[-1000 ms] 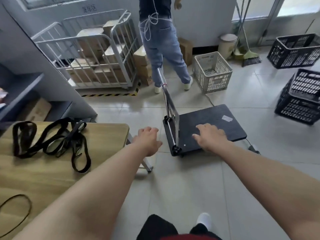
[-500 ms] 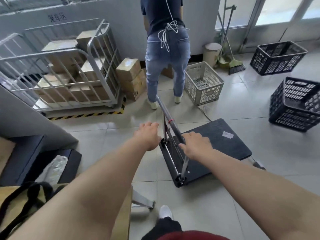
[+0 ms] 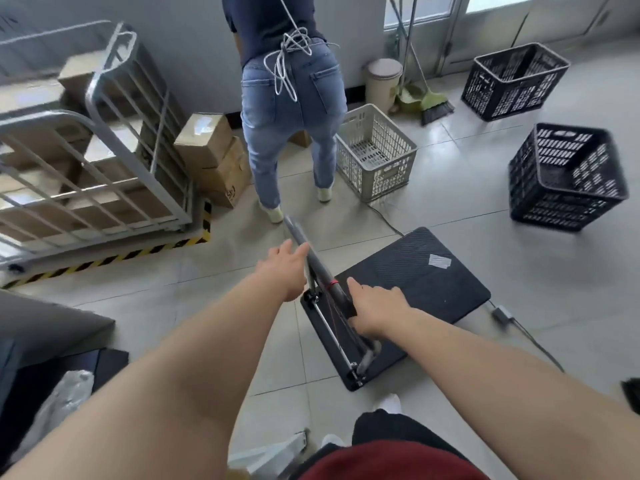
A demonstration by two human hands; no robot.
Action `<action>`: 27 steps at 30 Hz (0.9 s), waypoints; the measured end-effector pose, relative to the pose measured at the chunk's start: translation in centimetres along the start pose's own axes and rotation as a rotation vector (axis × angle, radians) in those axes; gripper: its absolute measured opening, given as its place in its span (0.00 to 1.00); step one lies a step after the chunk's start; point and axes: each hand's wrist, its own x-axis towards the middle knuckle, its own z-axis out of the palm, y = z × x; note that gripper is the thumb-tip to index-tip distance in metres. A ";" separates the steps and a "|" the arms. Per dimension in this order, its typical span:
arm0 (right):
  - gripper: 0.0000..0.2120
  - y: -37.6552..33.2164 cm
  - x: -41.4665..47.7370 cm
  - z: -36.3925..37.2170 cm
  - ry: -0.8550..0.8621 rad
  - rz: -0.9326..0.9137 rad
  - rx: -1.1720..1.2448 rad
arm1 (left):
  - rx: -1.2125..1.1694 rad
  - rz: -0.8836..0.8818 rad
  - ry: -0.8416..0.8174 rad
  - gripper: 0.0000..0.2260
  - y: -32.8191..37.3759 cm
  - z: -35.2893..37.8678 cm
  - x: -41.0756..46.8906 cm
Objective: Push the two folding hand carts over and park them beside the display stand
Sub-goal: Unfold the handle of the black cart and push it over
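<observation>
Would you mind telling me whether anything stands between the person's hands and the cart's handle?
Nothing visible does. The right hand rests on the handle of the hand cart, and the left hand reaches its upper part, fingers open.

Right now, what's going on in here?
A person has both hands on a hand cart's handle: the left hand touches the upper bar, the right hand lies lower down. The cart's black deck sits on the floor. Another person stands just ahead, facing away, beside a grey crate.
</observation>
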 end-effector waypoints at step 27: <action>0.19 -3.6 4.8 -0.8 0.200 0.672 0.821 | 0.620 0.917 -0.230 0.08 -0.3 -7.3 18.8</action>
